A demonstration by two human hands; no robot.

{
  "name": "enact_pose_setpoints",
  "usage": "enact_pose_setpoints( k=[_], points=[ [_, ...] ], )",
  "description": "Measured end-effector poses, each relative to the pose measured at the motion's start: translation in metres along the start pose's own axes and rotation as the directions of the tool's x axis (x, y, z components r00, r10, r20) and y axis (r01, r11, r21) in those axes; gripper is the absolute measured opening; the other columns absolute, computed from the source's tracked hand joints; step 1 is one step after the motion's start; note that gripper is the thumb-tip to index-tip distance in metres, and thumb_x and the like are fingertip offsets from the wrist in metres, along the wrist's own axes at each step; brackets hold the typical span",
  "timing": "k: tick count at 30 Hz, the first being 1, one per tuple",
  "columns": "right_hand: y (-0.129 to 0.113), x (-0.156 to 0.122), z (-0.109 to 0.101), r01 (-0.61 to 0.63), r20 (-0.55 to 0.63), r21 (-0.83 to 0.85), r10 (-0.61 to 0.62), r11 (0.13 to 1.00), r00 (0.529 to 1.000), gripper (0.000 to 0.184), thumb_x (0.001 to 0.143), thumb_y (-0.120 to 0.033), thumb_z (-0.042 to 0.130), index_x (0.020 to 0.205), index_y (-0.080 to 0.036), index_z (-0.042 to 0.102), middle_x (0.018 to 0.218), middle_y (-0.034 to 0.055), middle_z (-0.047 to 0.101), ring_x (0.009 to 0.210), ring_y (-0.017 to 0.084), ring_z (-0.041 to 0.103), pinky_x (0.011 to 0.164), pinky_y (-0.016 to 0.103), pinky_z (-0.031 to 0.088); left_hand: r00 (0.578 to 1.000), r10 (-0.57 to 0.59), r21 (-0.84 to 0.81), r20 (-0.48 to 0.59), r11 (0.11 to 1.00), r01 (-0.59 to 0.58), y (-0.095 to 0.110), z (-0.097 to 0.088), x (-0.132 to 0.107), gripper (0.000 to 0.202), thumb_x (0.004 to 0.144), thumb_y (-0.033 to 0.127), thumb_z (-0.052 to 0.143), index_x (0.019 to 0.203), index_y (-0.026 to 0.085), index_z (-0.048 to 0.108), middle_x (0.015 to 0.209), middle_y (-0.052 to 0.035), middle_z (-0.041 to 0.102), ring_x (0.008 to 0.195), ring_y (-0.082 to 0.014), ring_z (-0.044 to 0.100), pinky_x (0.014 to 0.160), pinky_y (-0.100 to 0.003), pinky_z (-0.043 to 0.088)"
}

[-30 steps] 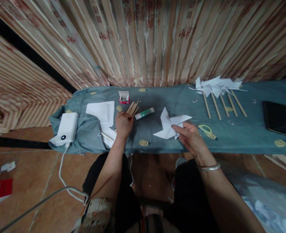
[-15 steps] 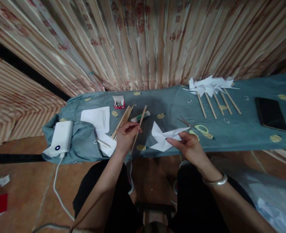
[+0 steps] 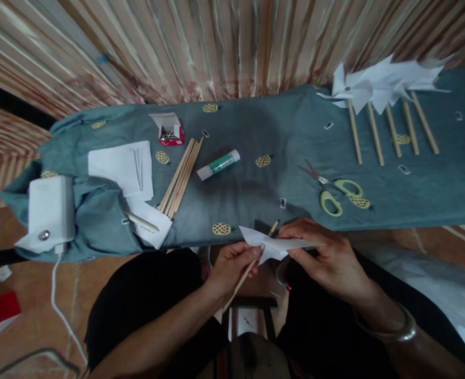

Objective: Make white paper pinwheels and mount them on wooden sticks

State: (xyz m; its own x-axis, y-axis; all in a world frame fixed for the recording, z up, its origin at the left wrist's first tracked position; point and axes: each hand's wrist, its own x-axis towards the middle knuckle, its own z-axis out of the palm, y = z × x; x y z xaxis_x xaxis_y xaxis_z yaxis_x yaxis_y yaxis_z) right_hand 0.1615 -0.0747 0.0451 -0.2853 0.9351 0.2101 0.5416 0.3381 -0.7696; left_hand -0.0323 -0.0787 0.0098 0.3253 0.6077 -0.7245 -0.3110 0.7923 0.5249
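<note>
In front of my lap, my left hand (image 3: 236, 266) is closed on a thin wooden stick (image 3: 238, 287). The stick slants behind a folded white paper pinwheel (image 3: 272, 247), its far tip showing above the paper. My left thumb also presses at the pinwheel's left side, near its middle. On the other side my right hand (image 3: 327, 258) pinches one blade of the pinwheel. Paper and stick meet between my hands; whether they are fastened together I cannot tell. A silver bangle (image 3: 394, 331) circles my right wrist.
On the green cloth (image 3: 232, 200) lie several sticks (image 3: 181, 179), a glue stick (image 3: 219, 165), a small red box (image 3: 171, 131) of metal pins, scissors (image 3: 329, 189), paper sheets (image 3: 122, 163) and a white power bank (image 3: 51, 205). Several finished pinwheels (image 3: 390, 81) rest at the back right.
Both hands have come together and closer to my body, bringing the stick behind the pinwheel. The camera view has tilted down and moved nearer the table.
</note>
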Motion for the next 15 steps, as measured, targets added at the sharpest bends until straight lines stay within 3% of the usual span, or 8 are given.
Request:
enact_pose_setpoints(
  k=[3, 7, 11, 15],
  points=[
    [0.009, -0.002, 0.005, 0.074, 0.016, -0.092, -0.073, 0.993, 0.997, 0.012, 0.091, -0.014, 0.057, 0.096, -0.022, 0.064, 0.088, 0.0033, 0.073, 0.084, 0.019, 0.068, 0.077, 0.031, 0.054, 0.997, -0.059, -0.002, -0.053, 0.998, 0.059, -0.006, -0.007, 0.003, 0.043, 0.053, 0.048, 0.089, 0.072, 0.014, 0.074, 0.059, 0.0017, 0.062, 0.047, -0.0041, 0.047, 0.048, -0.019, 0.033],
    [0.014, -0.004, 0.013, 0.119, -0.003, -0.164, -0.121, 0.979, 0.993, 0.018, 0.090, -0.008, 0.054, 0.099, -0.021, 0.063, 0.088, 0.0058, 0.073, 0.082, 0.020, 0.067, 0.076, 0.035, 0.053, 0.996, -0.052, -0.031, -0.072, 0.998, 0.050, -0.008, -0.012, 0.007, 0.039, 0.052, 0.047, 0.090, 0.063, 0.014, 0.071, 0.063, 0.0000, 0.065, 0.050, -0.0054, 0.050, 0.053, -0.020, 0.037],
    [0.015, -0.004, 0.019, 0.091, -0.016, -0.166, -0.095, 0.982, 0.995, 0.023, 0.089, -0.005, 0.051, 0.100, -0.021, 0.063, 0.089, 0.0065, 0.073, 0.083, 0.021, 0.067, 0.076, 0.037, 0.053, 0.996, -0.017, -0.012, -0.089, 1.000, 0.016, -0.009, -0.011, 0.010, 0.032, 0.055, 0.042, 0.088, 0.063, 0.015, 0.073, 0.062, -0.0007, 0.066, 0.052, -0.0066, 0.049, 0.057, -0.022, 0.040],
    [0.015, -0.004, 0.022, 0.053, -0.024, -0.127, -0.057, 0.991, 0.998, 0.023, 0.088, -0.005, 0.053, 0.099, -0.022, 0.065, 0.088, 0.0059, 0.073, 0.081, 0.021, 0.068, 0.075, 0.037, 0.054, 0.994, -0.023, -0.018, -0.105, 1.000, 0.021, -0.010, -0.010, 0.012, 0.032, 0.050, 0.041, 0.090, 0.065, 0.016, 0.075, 0.059, 0.0006, 0.065, 0.051, -0.0068, 0.049, 0.057, -0.022, 0.040]
  ],
)
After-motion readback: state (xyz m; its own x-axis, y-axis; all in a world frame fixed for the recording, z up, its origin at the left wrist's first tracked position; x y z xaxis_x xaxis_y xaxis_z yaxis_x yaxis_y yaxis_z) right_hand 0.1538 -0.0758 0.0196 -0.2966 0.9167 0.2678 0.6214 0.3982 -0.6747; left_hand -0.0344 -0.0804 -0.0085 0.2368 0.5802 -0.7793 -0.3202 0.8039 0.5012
